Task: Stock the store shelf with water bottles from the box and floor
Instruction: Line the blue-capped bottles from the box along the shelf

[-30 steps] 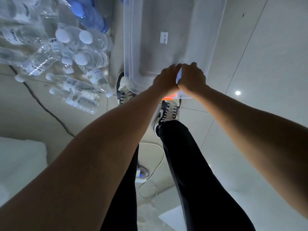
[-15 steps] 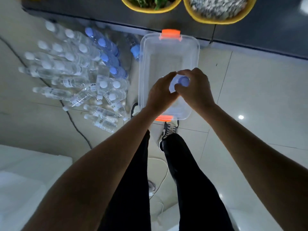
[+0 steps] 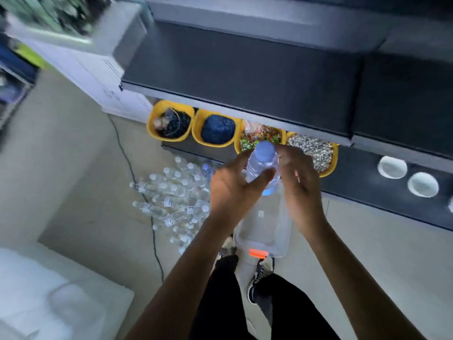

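In the head view, the person stands in front of a dark store shelf (image 3: 245,77) and holds one water bottle (image 3: 262,165) with a blue cap in the air, above the far end of a clear plastic box (image 3: 264,231) and in front of the shelf's lower front edge. The left hand (image 3: 232,190) grips the bottle from the left; its thumb lies across the front of the body and the other fingers go behind it. The right hand (image 3: 300,190) is on the right side of the bottle, with its fingers bent round the upper part near the neck (this part is a little blurred). The box stands on the floor (image 3: 73,168) just before the person's shoes (image 3: 261,268), with an orange latch on its near edge, and no bottle can be seen inside it. To the left of the box, a heap of loose bottles (image 3: 176,195) lies on the floor, most of them on their sides, and a dark cable (image 3: 149,217) runs past this heap. On the lowest shelf board there are four yellow bins (image 3: 169,123) in a row at the left, each with different goods, and two white bowls (image 3: 392,166) more to the right. A white block (image 3: 49,290) fills the near left corner of the floor.
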{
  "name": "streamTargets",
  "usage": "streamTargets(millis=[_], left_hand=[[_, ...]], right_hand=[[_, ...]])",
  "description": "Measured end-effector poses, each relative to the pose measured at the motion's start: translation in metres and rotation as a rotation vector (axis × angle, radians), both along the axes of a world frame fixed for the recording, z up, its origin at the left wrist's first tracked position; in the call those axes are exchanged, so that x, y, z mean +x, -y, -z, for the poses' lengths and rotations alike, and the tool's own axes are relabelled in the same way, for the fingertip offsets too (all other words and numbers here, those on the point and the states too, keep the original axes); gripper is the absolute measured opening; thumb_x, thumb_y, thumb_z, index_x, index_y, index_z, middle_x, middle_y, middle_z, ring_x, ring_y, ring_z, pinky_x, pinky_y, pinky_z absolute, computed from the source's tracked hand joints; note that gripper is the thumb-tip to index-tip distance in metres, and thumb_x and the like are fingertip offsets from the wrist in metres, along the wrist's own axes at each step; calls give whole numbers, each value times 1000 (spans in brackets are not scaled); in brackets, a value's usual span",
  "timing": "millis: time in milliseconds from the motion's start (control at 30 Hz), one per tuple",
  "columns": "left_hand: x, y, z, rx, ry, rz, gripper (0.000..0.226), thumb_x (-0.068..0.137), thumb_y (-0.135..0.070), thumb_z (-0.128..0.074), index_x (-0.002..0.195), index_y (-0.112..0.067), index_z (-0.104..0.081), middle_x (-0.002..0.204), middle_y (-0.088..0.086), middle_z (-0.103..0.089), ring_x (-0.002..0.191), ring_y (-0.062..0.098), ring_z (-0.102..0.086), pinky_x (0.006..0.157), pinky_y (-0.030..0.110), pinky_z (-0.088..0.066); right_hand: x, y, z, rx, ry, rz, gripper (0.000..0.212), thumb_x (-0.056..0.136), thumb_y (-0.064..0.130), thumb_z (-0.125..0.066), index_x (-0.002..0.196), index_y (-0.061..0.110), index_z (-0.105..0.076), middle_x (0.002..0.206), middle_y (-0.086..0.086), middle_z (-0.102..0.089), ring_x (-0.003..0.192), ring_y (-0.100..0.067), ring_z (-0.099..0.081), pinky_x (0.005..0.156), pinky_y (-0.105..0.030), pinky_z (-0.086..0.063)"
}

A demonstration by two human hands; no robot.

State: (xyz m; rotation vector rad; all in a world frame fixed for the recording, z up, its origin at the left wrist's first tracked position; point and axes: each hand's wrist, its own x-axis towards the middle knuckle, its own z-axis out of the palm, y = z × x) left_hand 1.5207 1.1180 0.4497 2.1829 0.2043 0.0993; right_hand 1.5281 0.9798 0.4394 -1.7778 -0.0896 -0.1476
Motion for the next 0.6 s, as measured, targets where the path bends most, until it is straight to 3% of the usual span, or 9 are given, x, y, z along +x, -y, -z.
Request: streamTargets(millis=[67,167,233,300,367,467,533,600], left_hand=[[3,-5,-59,-24,77,-27,21,79,-47,-72,71,-34,-58,51,-15,-49,50,10,-45,51,23,-27],[10,-13,-141,-115,203,-67,39,80,-45,-74,58,-32,-44,50,-11,-45,48,9,-37,51,24,-29],[15,-17,-190,-185,246,-103,35,77,-51,-70,60,-27,-52,51,-7,-46,49,8,-37,51,28,-34],[18,-18,-235,-224,281,-119,35,78,-49,-73,64,-20,-60,53,-5,-50,52,8,-40,52,30,-38],[20,-17,-277,-248,319,-90,39,81,-49,-75,69,-14,-64,57,-4,-56,55,7,-43,56,35,-43],[19,-26,-322,-244,376,-45,41,91,-54,-67,76,-17,-73,70,-1,-71,63,5,-57,69,43,-53],[18,-34,-342,-337,389,-3,38,101,-46,-57,82,-19,-76,79,-1,-76,71,4,-63,72,37,-55],[19,-41,-349,-399,408,43,26,106,-31,-54,93,-25,-76,84,-11,-75,75,-2,-64,70,21,-50]], right_hand=[[3,-9,-49,86,18,-42,34,104,38,-38,128,32,-61,131,12,-63,128,-18,-57,110,-43,-44],[8,-19,-114,187,86,-115,42,104,38,-39,142,28,-53,145,13,-57,140,-14,-50,116,-35,-39],[16,-23,-153,204,108,-182,50,99,37,-48,146,22,-51,143,1,-60,135,-18,-56,114,-44,-44],[23,-29,-191,251,129,-237,45,92,33,-57,138,29,-55,128,-4,-67,121,-24,-64,106,-53,-50],[27,-33,-226,316,184,-245,39,91,25,-60,129,33,-58,119,-1,-70,112,-23,-68,100,-50,-54],[34,-36,-264,456,183,-278,38,95,21,-57,133,19,-59,118,-9,-71,109,-25,-68,94,-44,-56],[43,-38,-285,496,207,-295,47,96,30,-57,136,5,-55,123,-21,-67,109,-29,-67,93,-44,-54],[51,-41,-301,523,205,-278,60,89,47,-64,129,4,-59,117,-18,-70,105,-26,-68,90,-41,-54]])
